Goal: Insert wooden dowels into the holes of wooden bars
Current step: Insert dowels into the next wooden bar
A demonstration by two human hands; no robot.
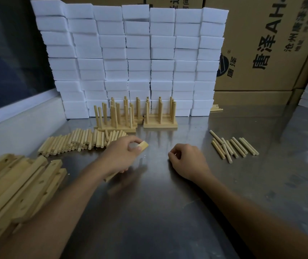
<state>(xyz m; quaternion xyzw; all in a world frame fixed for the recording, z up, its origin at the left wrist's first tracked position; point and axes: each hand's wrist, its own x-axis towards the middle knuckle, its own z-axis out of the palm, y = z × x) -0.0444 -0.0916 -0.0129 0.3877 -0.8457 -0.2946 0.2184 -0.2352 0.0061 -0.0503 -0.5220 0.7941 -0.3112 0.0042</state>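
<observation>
Dowels [78, 142] pale yellow-tan wood; bars [18, 186] the same tan, dotted with dark holes. Bench [168, 212] dull grey metal with a soft sheen. Foam blocks [130, 58] plain white. Cartons [273, 43] brown, printed with black lettering.

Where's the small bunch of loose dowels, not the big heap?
In the head view the small bunch of dowels lies on the steel table, right of the right hand and in front of the cardboard boxes.

Steel tabletop [187, 212] (dull reflections); white foam block wall [130, 53] behind; printed cardboard boxes [261, 43] right; dark window [9, 53] left.
</observation>
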